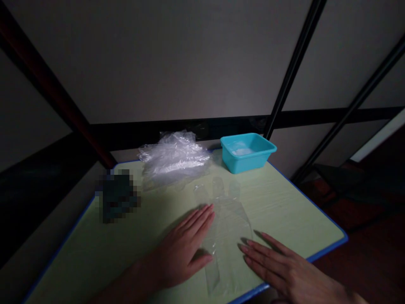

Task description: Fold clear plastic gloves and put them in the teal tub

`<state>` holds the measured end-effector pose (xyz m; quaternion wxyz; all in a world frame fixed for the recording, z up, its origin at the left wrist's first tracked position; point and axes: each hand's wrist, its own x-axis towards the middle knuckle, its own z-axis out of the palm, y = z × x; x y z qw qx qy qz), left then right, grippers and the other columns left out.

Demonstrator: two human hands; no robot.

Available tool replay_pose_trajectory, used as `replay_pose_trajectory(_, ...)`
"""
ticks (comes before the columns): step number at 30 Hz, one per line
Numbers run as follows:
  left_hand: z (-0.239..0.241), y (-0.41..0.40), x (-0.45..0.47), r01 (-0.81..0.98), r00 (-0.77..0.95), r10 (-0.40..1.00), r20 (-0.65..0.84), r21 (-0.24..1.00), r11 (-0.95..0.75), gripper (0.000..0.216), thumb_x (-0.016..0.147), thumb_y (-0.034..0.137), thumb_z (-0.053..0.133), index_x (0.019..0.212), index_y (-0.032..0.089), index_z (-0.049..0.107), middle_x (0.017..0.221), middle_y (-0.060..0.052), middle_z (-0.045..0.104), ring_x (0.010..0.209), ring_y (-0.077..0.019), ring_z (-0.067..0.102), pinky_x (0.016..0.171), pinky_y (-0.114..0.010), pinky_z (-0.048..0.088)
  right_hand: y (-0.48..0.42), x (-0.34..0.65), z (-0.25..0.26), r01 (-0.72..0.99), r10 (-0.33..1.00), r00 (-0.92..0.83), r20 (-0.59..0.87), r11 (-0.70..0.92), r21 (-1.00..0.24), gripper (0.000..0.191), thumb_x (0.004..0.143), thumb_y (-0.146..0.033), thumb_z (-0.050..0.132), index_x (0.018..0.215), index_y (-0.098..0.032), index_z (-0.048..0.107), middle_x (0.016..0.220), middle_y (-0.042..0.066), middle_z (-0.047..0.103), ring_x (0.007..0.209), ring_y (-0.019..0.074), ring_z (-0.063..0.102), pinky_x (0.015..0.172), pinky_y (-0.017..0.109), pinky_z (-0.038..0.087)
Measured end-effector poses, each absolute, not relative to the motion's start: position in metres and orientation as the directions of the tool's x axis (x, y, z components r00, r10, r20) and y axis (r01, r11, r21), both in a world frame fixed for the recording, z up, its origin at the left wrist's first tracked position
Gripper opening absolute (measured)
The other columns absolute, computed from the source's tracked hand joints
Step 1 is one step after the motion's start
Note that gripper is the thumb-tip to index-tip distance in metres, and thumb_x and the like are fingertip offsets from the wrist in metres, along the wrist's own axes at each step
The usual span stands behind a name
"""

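Note:
A clear plastic disposable glove (pixel 229 230) lies flat on the table, its finger parts pointing away from me. My left hand (pixel 186 245) rests along the glove's left edge, fingers stretched out and thumb apart. At the glove's lower right side, my right hand (pixel 278 266) reaches in with fingers extended, the fingertips at or just over its edge. Neither hand grips anything. Beyond my left hand sits a crumpled heap of clear plastic (pixel 177 158), which looks like more thin film or gloves.
A turquoise plastic tub (pixel 245 162) with something whitish inside stands at the table's back right. A pixelated dark object (pixel 118 196) lies at the left edge. The pale green table (pixel 294 211) has a blue rim, and sliding panels (pixel 190 63) rise behind it.

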<state>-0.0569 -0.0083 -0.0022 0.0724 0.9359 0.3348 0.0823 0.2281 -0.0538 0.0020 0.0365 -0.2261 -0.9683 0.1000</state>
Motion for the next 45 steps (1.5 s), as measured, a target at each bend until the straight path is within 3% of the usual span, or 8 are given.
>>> replay_pose_trajectory(4,-0.003,-0.013,-0.06,0.531,0.813,0.572,0.11,0.263,-0.805,0.067,0.079,0.029,0.051,0.136,0.015,0.019,0.142,-0.009,0.023,0.128,-0.0216,0.022,0.104,-0.037,0.027,-0.059,0.225,-0.002,0.375,0.39,-0.918,0.072,0.913,-0.16,0.053,0.088,-0.027,0.043,0.135,-0.015,0.022,0.133,0.005,0.036,0.124,0.0201,0.029,0.105,0.039,0.023)
replay_pose_trajectory(10,-0.005,-0.007,-0.064,0.436,0.803,0.536,0.263,0.355,-0.827,0.032,0.083,0.011,0.04,0.112,0.018,0.051,0.115,-0.006,0.057,0.109,-0.0165,0.048,0.094,-0.033,0.04,-0.057,0.218,0.007,0.37,0.411,-0.901,0.142,0.896,-0.244,0.043,0.089,-0.019,0.041,0.131,-0.016,0.034,0.122,0.004,0.051,0.114,0.0157,0.046,0.1,0.033,0.037)
replay_pose_trajectory(17,-0.013,-0.006,-0.065,0.375,0.805,0.493,0.331,0.36,-0.854,0.027,0.081,0.01,0.043,0.104,0.014,0.055,0.105,-0.008,0.06,0.099,-0.0186,0.052,0.087,-0.035,0.043,-0.044,0.223,0.002,0.282,0.238,-0.921,0.308,0.953,0.106,0.031,0.091,-0.015,0.032,0.106,-0.008,0.058,0.115,0.009,0.058,0.103,0.0198,0.055,0.083,0.03,0.05)
replay_pose_trajectory(20,-0.012,-0.007,-0.064,0.383,0.814,0.494,0.304,0.357,-0.852,0.026,0.081,0.01,0.043,0.103,0.015,0.055,0.104,-0.008,0.06,0.098,-0.0189,0.052,0.087,-0.035,0.042,-0.041,0.225,0.001,0.278,0.219,-0.921,0.321,0.948,0.152,0.034,0.091,-0.013,0.029,0.1,-0.007,0.061,0.113,0.01,0.059,0.102,0.0202,0.056,0.08,0.028,0.051)
replay_pose_trajectory(25,-0.01,-0.005,-0.064,0.389,0.828,0.493,0.267,0.36,-0.848,0.023,0.082,0.021,0.048,0.103,0.015,0.055,0.105,-0.008,0.06,0.098,-0.0206,0.052,0.086,-0.036,0.041,-0.04,0.223,-0.003,0.347,0.312,-0.877,0.365,0.937,0.035,0.033,0.09,-0.01,0.028,0.09,-0.009,0.061,0.102,0.012,0.064,0.095,0.0197,0.06,0.074,0.028,0.053)
replay_pose_trajectory(33,-0.007,-0.002,-0.062,0.356,0.85,0.435,0.298,0.285,-0.89,0.056,0.069,0.054,0.057,0.107,0.013,0.053,0.103,-0.011,0.061,0.089,-0.0245,0.056,0.079,-0.037,0.044,-0.037,0.215,0.001,0.541,0.642,-0.654,0.399,0.766,-0.347,0.027,0.092,-0.02,0.027,0.102,-0.014,0.052,0.082,0.01,0.067,0.074,0.0168,0.064,0.061,0.029,0.053)
replay_pose_trajectory(39,-0.011,-0.006,-0.053,0.416,0.81,0.447,0.379,0.165,-0.894,0.022,0.085,0.014,0.042,0.101,0.016,0.057,0.094,-0.005,0.065,0.085,-0.0169,0.058,0.075,-0.031,0.046,-0.028,0.227,-0.008,0.434,0.46,-0.816,0.349,0.887,-0.155,0.025,0.088,-0.025,0.043,0.107,-0.012,0.054,0.111,0.013,0.059,0.104,0.021,0.054,0.084,0.036,0.048)
replay_pose_trajectory(45,-0.01,-0.006,-0.052,0.402,0.804,0.432,0.409,0.162,-0.901,0.021,0.086,0.014,0.041,0.099,0.015,0.058,0.093,-0.004,0.066,0.083,-0.0162,0.059,0.073,-0.03,0.047,-0.018,0.232,-0.017,0.461,0.486,-0.814,0.319,0.874,-0.154,0.024,0.087,-0.013,0.041,0.107,-0.012,0.055,0.116,0.012,0.056,0.109,0.0187,0.05,0.09,0.033,0.045)
